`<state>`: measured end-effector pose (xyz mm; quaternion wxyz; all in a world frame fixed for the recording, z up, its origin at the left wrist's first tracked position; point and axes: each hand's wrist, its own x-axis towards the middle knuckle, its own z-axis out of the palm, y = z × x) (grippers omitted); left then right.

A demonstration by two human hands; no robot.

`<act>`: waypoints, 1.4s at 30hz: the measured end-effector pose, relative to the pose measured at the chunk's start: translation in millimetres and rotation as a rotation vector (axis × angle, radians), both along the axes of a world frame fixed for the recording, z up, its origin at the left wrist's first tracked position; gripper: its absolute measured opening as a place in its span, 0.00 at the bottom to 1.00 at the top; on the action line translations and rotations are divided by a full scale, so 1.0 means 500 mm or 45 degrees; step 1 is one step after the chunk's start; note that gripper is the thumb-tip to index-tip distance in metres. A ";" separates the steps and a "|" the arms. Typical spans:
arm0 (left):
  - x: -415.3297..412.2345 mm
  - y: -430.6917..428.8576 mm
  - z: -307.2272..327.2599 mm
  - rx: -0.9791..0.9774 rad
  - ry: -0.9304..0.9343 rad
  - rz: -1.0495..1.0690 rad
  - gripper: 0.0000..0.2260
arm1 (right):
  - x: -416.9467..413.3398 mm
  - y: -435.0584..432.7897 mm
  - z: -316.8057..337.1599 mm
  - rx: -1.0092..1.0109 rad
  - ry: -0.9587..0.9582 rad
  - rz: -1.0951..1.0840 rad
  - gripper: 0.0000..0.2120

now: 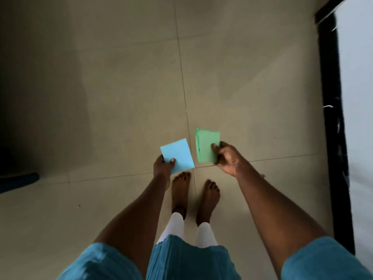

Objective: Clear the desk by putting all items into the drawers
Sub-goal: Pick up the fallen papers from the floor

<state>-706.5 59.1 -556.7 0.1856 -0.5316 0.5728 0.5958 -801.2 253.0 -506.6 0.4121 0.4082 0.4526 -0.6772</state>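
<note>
I am standing on a tiled floor and looking straight down. My left hand (162, 167) pinches the lower left corner of a light blue pad of paper (178, 154), thumb on top. My right hand (227, 156) grips a green pad of paper (205, 145) by its right edge, thumb on its face. Both pads are held flat in the air above my bare feet. No desk or drawer is in view.
Beige floor tiles (131, 87) fill the view. A black door frame (333, 118) runs down the right side with a bright opening beyond. A dark blue object (18, 179) lies at the left edge, in shadow.
</note>
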 end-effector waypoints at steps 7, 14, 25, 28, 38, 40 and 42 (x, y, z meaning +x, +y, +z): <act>-0.017 0.071 0.274 -0.026 0.004 -0.223 0.20 | 0.093 0.025 0.236 -0.214 0.033 -0.155 0.28; -0.027 0.118 0.511 -0.020 0.111 -0.613 0.16 | 0.207 0.082 0.498 -0.180 0.087 -0.436 0.18; 0.067 0.283 0.807 0.202 0.207 -1.388 0.17 | 0.496 0.168 0.800 0.079 0.246 -1.049 0.14; 0.120 0.326 0.871 0.259 0.230 -1.544 0.17 | 0.599 0.173 0.863 0.088 0.280 -1.197 0.10; 0.311 0.523 1.096 0.390 0.412 -2.035 0.18 | 0.902 0.230 1.057 0.362 0.345 -1.848 0.08; 0.355 0.585 1.135 0.459 0.444 -2.108 0.18 | 0.951 0.256 1.084 0.430 0.378 -1.947 0.07; 0.400 0.648 1.168 0.515 0.465 -2.202 0.18 | 0.998 0.286 1.108 0.528 0.368 -2.026 0.07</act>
